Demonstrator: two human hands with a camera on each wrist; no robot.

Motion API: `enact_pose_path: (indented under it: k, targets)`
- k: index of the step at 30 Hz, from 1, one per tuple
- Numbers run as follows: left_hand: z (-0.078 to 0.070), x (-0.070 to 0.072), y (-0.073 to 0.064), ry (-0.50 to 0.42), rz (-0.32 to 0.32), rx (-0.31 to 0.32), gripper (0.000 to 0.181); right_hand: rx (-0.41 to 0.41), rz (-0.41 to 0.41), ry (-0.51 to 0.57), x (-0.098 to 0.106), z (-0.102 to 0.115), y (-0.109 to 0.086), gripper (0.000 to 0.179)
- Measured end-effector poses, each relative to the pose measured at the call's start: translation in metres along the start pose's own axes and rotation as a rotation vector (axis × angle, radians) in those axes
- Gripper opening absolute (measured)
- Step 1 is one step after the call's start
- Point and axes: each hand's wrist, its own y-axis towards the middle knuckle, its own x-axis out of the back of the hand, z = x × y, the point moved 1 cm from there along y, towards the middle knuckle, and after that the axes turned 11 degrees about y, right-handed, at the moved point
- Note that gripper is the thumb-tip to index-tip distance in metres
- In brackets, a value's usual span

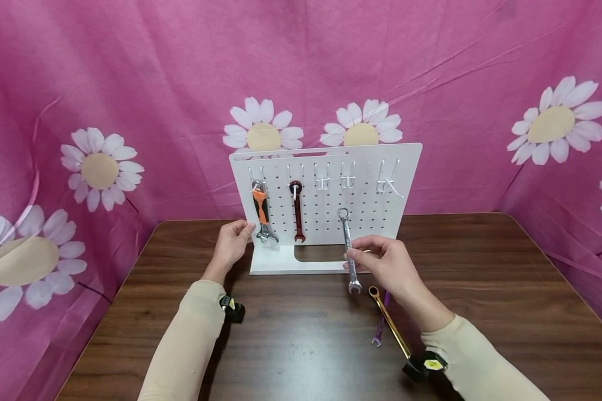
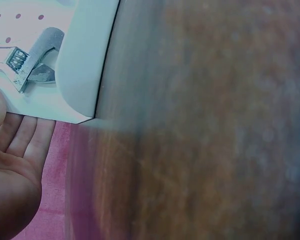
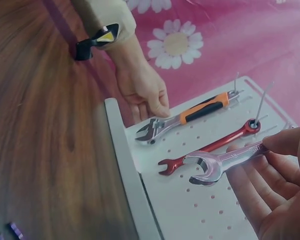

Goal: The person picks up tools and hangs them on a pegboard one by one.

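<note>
Pink daisy-patterned cloth point(image 1: 190, 67) behind a dark wood-grain table point(image 1: 481, 267) with a soft sheen

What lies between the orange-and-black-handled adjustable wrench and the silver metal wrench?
The dark red metal wrench hangs between them on the white perforated board; the head and right-wrist views both show this.

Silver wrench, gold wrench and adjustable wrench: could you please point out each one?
Silver wrench point(image 1: 347, 235), head view: on its shaft.
Gold wrench point(image 1: 391, 325), head view: on the middle of its shaft.
Adjustable wrench point(image 3: 205, 109), right wrist view: on its orange and black handle.
</note>
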Motion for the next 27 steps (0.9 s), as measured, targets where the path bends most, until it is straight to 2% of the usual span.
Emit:
enact_pose_path:
  k: [12, 21, 27]
  targets:
    - [-0.001, -0.001, -0.001, 0.013, -0.006, -0.002, 0.029, 0.030, 0.030, 0.001, -0.018, 0.009, 0.020, 0.023]
    - [-0.002, 0.000, -0.001, 0.017, -0.005, 0.000, 0.029, 0.021, -0.002, 0.048, -0.029, 0.008, 0.035, 0.025]
    - [0.001, 0.001, 0.000, -0.003, -0.008, -0.016, 0.029, 0.016, -0.014, 0.023, -0.034, 0.008, 0.041, 0.023]
